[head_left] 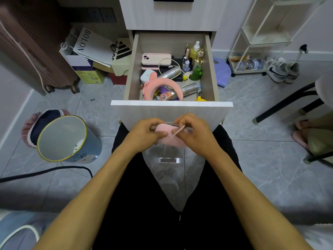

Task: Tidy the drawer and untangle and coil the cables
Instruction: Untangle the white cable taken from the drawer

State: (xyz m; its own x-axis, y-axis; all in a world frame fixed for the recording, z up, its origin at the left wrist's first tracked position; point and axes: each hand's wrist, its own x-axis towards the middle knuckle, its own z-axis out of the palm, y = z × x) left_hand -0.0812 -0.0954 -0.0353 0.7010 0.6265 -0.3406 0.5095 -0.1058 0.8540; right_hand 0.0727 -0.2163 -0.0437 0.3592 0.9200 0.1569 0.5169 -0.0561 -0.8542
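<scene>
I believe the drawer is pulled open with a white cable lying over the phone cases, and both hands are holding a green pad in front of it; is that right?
Not quite: the pad is pink, not green, as the head view shows. The rest holds: the drawer is pulled open, a white cable lies over the phone cases, and the left hand and right hand hold the pad in front of it.

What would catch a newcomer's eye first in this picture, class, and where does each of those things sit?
First, the two hands at the centre: the left hand and right hand hold a pink pad over the lap, just before the open drawer. Next, the drawer's jumble: a pink headband in front, a pink phone case behind, with a white cable looped over it.
</scene>
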